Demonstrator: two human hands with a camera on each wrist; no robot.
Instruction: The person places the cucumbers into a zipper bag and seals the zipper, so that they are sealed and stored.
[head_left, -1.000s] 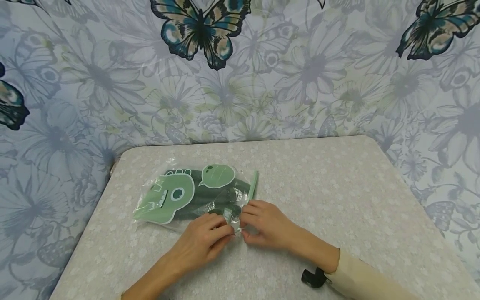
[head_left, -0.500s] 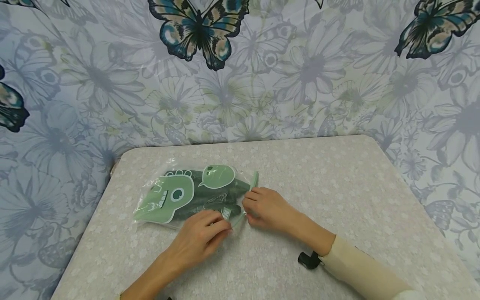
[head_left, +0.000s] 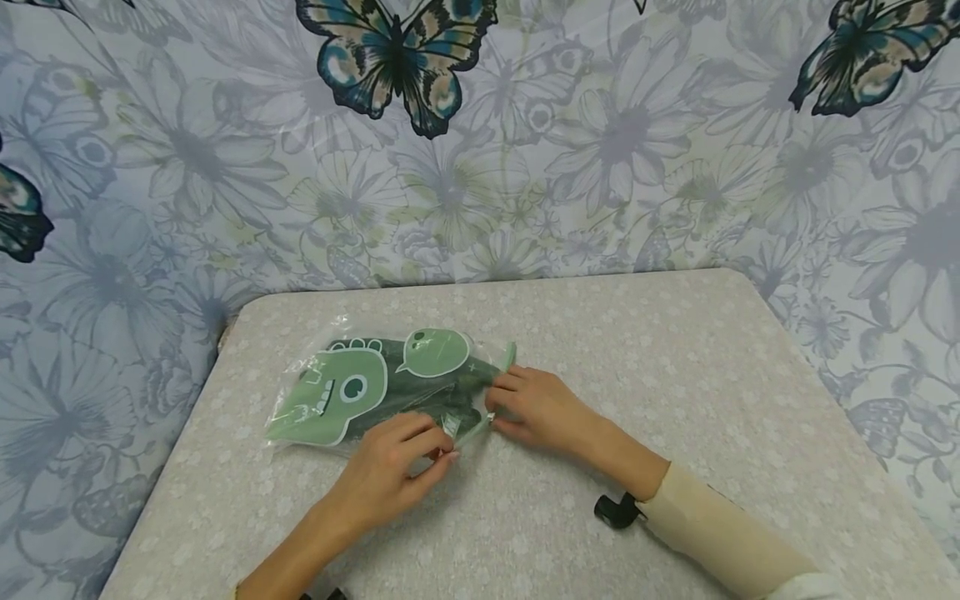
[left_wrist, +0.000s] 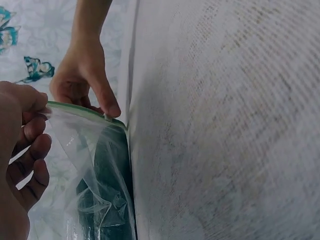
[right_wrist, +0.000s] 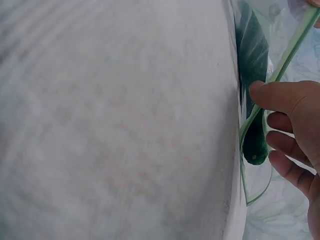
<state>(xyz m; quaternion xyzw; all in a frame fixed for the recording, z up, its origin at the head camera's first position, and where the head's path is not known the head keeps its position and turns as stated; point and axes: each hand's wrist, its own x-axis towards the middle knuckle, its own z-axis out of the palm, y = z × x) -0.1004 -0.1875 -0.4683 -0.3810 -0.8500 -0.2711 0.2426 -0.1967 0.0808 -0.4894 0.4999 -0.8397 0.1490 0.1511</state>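
Note:
A clear zip bag [head_left: 356,387] with a green dinosaur print lies flat on the table. Inside it are dark green, elongated things; one rounded end looks like a cucumber [right_wrist: 256,145] in the right wrist view. My left hand [head_left: 397,471] pinches the near corner of the bag's green zip edge [left_wrist: 82,111] between thumb and forefinger. Farther along that edge, my right hand [head_left: 543,408] pinches the small pale slider [left_wrist: 108,118]. Between my hands the zip strip runs as one band. Beyond my right thumb its two sides stand apart in a loop [right_wrist: 257,200].
A pale patterned cloth covers the table [head_left: 675,375]. Behind it hangs a butterfly-and-flower curtain [head_left: 562,167]. A black wrist-camera piece [head_left: 617,510] sits under my right forearm.
My right hand has slid away from my left hand along the zip edge toward the far side. More of the green strip shows between the hands. The left hand has shifted only slightly.

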